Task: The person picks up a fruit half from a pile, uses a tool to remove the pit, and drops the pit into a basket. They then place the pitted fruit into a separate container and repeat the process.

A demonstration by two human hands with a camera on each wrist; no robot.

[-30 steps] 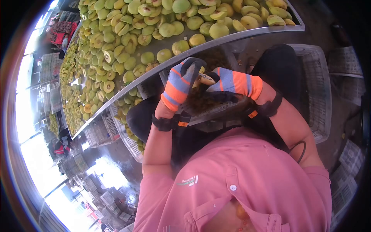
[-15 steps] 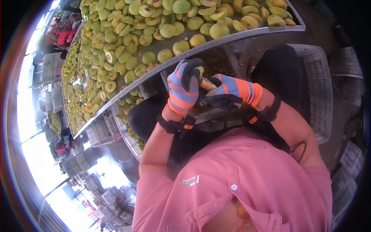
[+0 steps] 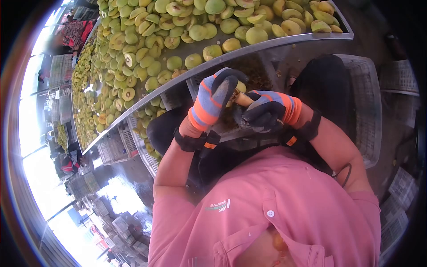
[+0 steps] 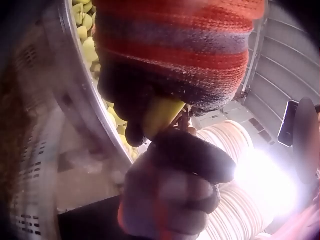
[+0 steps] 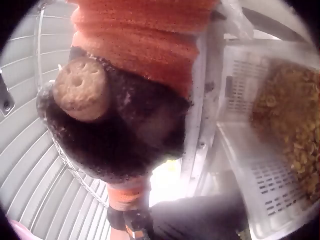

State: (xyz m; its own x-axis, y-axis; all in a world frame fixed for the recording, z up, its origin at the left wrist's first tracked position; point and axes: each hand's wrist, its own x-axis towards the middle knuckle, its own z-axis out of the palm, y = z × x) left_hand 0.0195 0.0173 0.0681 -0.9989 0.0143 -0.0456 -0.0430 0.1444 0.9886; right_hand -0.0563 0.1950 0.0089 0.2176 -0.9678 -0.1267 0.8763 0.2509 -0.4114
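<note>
In the head view my gloved left hand holds a yellow-green fruit piece just below the table's metal edge. The left wrist view shows that fruit piece between dark-coated fingers, its cut side partly hidden. My right hand, gloved in the same striped knit, grips a tool by its wooden handle. The handle's round butt pokes out of the fist in the right wrist view. The tool's working end meets the fruit and is mostly covered by the hands, so I cannot tell its kind.
A metal-edged table heaped with halved green fruit stretches ahead and left. Below the hands, a white crate holds brownish-yellow scraps. Another pale crate stands beside the right knee. Stacked crates and other people are at far left.
The right hand has turned so its dark, curled fingers show more, and the wooden handle has swung with it. The left hand stays on the fruit piece, shifting slightly.
</note>
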